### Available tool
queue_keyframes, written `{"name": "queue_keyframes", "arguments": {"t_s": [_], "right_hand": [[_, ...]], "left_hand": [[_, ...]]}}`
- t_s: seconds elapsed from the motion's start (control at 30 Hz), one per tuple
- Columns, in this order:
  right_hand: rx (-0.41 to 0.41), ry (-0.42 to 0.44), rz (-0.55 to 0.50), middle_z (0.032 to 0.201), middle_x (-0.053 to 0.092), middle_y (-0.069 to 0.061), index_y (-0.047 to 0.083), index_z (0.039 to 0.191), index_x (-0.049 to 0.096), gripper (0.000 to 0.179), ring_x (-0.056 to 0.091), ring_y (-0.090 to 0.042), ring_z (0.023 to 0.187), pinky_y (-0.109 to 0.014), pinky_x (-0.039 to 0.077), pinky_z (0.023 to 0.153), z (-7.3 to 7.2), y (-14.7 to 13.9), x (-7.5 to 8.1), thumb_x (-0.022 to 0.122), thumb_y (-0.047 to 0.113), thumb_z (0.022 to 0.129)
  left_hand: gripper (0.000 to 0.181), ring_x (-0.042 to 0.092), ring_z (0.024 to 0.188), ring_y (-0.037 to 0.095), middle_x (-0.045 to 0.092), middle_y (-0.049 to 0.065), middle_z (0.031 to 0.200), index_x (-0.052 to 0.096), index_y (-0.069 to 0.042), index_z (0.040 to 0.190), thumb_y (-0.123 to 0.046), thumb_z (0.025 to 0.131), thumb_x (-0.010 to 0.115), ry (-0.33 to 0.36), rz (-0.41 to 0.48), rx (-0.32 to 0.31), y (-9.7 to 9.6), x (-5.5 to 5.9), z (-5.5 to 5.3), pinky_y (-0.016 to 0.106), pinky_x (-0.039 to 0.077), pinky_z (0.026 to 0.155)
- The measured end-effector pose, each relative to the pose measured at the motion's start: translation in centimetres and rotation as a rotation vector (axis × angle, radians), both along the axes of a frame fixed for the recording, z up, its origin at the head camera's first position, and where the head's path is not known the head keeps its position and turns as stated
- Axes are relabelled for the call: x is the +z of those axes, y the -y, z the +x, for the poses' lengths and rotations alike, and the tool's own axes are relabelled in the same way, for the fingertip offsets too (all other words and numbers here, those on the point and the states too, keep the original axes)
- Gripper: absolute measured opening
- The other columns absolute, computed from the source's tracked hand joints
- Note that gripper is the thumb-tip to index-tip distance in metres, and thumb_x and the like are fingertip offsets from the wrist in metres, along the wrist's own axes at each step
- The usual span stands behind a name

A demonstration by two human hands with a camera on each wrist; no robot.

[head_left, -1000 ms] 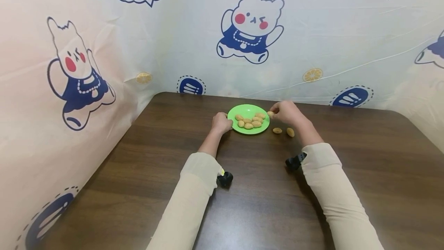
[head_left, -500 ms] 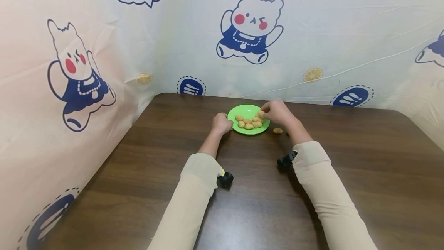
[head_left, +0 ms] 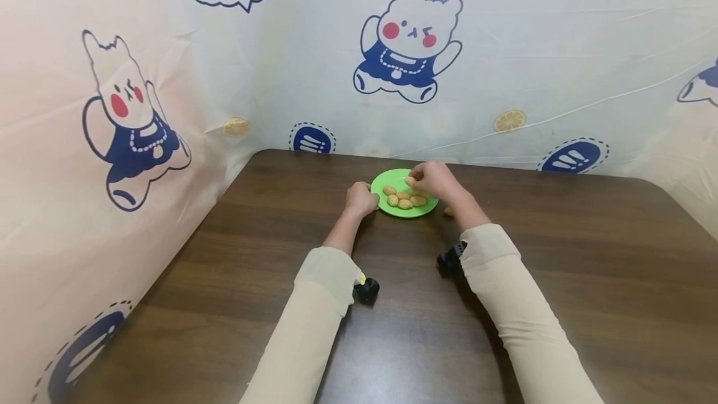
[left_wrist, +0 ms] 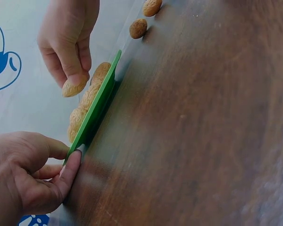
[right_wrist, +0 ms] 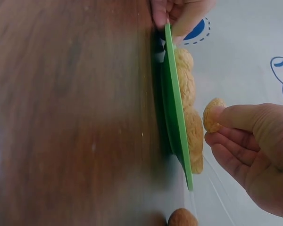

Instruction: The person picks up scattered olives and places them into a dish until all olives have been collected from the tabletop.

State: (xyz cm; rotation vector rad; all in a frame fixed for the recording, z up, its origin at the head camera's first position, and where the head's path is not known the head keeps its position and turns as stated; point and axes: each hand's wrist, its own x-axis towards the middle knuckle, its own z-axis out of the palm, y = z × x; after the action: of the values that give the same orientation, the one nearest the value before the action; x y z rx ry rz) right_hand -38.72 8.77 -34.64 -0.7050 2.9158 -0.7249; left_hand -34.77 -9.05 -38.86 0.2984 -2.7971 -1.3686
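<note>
My left hand (head_left: pixel 361 199) pinches the left rim of a green plate (head_left: pixel 395 177) between thumb and fingers. Several tan, wrinkled oval walnuts (head_left: pixel 417 201) lie on the plate, mostly toward its near side. Over the plate, my right hand (head_left: pixel 437 181) holds one walnut (right_wrist: pixel 214 116) between thumb and fingertips. The right wrist view shows this walnut apart from those beneath it. From the left wrist, that held walnut (left_wrist: pixel 73 87) appears just above the pile.
Two loose walnuts (left_wrist: pixel 138 28) lie on the brown wooden table (head_left: pixel 258 254), right of the plate. In the head view the right arm covers one and part of the other. A printed cloth (head_left: pixel 314 48) stands behind the table and along its left side.
My right hand has moved left, carrying a walnut from beside the plate's right rim to above its middle. My left hand keeps its grip on the rim.
</note>
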Motion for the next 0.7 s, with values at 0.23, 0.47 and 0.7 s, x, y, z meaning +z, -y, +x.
{"name": "queue_keyframes", "arguments": {"t_s": [0.23,0.47,0.7], "right_hand": [[0.004,-0.012,0.013,0.105,0.065,-0.014,0.001,0.111,0.066,0.027,0.058,-0.027,0.097,-0.039,0.047,0.082,-0.4,0.8,-0.3,0.06,0.016,0.09],[0.014,-0.004,0.045,0.109,0.064,-0.014,0.002,0.113,0.066,0.028,0.057,-0.028,0.101,-0.04,0.047,0.084,-0.6,1.3,-0.6,0.06,0.017,0.09],[0.039,-0.02,0.085,0.11,0.065,-0.011,0.004,0.113,0.066,0.027,0.058,-0.024,0.097,-0.037,0.047,0.082,-0.6,1.7,-0.7,0.058,0.017,0.092]], "left_hand": [[0.034,0.061,0.079,0.017,0.064,0.01,0.096,0.059,0.001,0.12,-0.009,0.088,0.053,-0.002,-0.028,0.004,-0.2,0.2,0.2,0.02,0.049,0.062],[0.035,0.062,0.073,0.015,0.064,0.01,0.093,0.058,0.001,0.122,-0.008,0.088,0.052,0.012,-0.023,0.007,-0.2,0.3,0.2,0.02,0.048,0.059],[0.035,0.062,0.073,0.016,0.065,0.01,0.092,0.058,0.001,0.122,-0.008,0.088,0.052,0.007,-0.032,0.012,-0.2,0.3,0.2,0.019,0.048,0.06]]}}
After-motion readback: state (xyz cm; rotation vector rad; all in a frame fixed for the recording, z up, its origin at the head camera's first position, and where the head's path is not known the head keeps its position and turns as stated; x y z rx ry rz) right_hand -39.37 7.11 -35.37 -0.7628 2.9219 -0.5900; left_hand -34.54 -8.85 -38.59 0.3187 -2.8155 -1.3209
